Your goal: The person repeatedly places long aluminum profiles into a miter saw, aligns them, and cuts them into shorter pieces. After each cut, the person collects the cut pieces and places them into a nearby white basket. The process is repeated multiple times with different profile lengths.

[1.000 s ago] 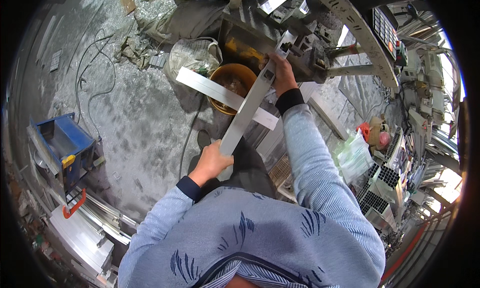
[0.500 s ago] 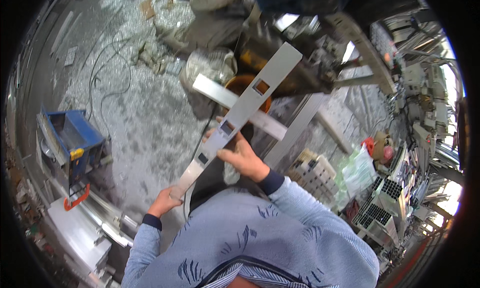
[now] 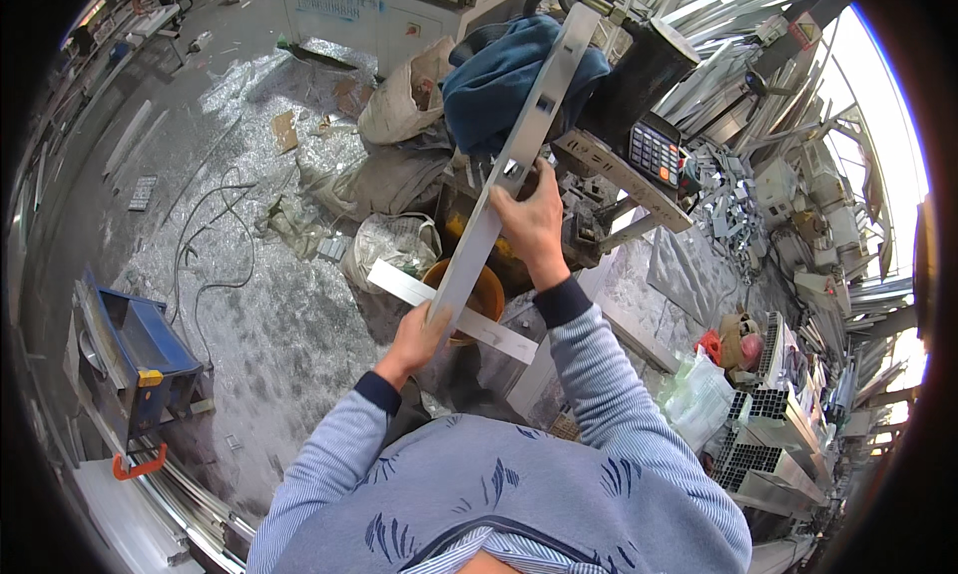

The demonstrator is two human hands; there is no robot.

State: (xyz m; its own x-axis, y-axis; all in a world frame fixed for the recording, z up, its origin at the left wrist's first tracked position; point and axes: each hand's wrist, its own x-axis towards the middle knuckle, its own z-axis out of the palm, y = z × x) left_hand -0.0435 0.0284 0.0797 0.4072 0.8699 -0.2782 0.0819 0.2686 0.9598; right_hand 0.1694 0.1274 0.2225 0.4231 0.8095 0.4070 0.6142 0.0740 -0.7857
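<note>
My left hand (image 3: 412,339) is pinching the bar (image 3: 476,247) at its near end; my right hand (image 3: 532,220) is clasping its edge beside a slot (image 3: 512,171), the bar slanting away beyond my fingers. I'm judging it light, stiff and rather slippery, so I'm favouring solid stretches, clear of the slots.

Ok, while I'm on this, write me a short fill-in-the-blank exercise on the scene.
1. The long silver metal bar has its near end in the ____ grip.
2. The flat white strip passes over a round ____ bucket.
3. The crumpled cloth seen behind the bar's far part is ____.

Missing words: left; orange; blue.
</note>
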